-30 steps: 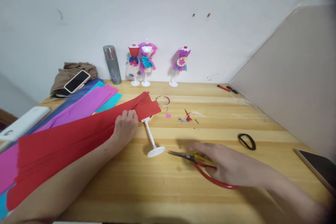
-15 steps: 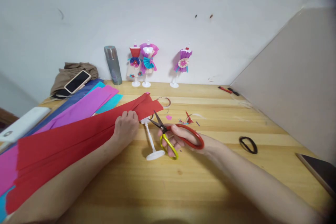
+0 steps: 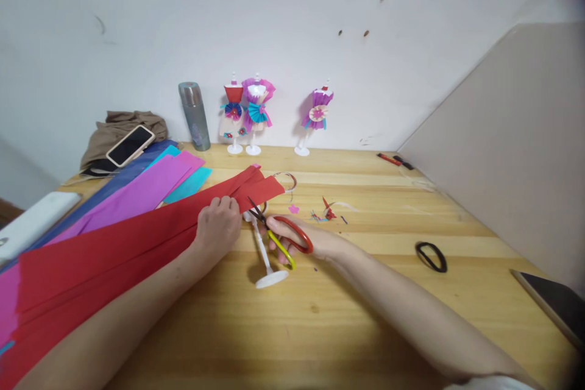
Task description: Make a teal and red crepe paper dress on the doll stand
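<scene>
A long folded sheet of red crepe paper (image 3: 137, 237) runs from the lower left to the middle of the table. My left hand (image 3: 219, 222) is closed on its lower edge near the far end. Red- and yellow-handled scissors (image 3: 292, 233) are in my right hand (image 3: 280, 237), its fingers in the loops. Their parted blades reach the paper's lower edge, just right of my left hand; whether they have cut into it I cannot tell. Beneath the paper's end lies a white doll stand (image 3: 262, 251), tilted, its top partly hidden.
Three small dressed mannequins (image 3: 256, 113) stand by the wall, beside a grey flask (image 3: 194, 116). Purple paper (image 3: 137, 195) and a phone (image 3: 131, 146) are at left. Red scraps (image 3: 328, 210), a black band (image 3: 431, 256) and a dark tablet-like device (image 3: 551, 301) lie to the right.
My right hand has brought the scissors left to the red paper's edge, and the gap between the blades has narrowed. My left hand keeps its hold in nearly the same place.
</scene>
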The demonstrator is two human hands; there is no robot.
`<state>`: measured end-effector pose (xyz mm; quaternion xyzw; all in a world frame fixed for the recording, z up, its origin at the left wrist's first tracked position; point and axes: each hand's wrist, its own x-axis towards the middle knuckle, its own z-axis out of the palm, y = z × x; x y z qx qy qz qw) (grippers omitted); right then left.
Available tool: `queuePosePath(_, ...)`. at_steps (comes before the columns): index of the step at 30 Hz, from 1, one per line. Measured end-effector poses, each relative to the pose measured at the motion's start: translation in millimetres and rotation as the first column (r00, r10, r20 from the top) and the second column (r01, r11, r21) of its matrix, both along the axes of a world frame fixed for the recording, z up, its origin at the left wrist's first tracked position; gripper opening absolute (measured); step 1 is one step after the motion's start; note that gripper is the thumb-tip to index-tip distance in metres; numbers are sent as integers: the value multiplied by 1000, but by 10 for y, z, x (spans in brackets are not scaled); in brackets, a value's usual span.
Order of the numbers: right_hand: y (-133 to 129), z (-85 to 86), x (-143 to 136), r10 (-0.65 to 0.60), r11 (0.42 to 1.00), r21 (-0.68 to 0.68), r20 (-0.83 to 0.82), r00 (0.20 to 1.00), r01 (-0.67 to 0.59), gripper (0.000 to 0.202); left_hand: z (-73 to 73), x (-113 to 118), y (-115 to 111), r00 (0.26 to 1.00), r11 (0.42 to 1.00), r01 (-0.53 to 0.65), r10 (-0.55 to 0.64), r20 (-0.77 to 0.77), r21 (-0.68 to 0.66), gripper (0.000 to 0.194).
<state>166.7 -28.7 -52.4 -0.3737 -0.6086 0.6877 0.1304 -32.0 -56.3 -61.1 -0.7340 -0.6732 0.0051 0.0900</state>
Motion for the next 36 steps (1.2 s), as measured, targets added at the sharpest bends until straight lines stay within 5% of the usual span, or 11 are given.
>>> queuePosePath(7, -20, -41, -74, -55, 996, -75, -5, 998, 54, 62, -45, 51, -11, 999, 998, 28, -26, -27, 64, 30)
queuePosePath(22, -19, -160, -68, -47, 999, -3, -25, 999, 47, 67, -43, 126, -7, 999, 998, 39, -38, -18, 47, 32)
queuePosePath(36, -45, -96, -95, -65, 998, -7, -25, 998, 64, 71, -52, 113, -7, 999, 997, 46, -45, -13, 56, 29)
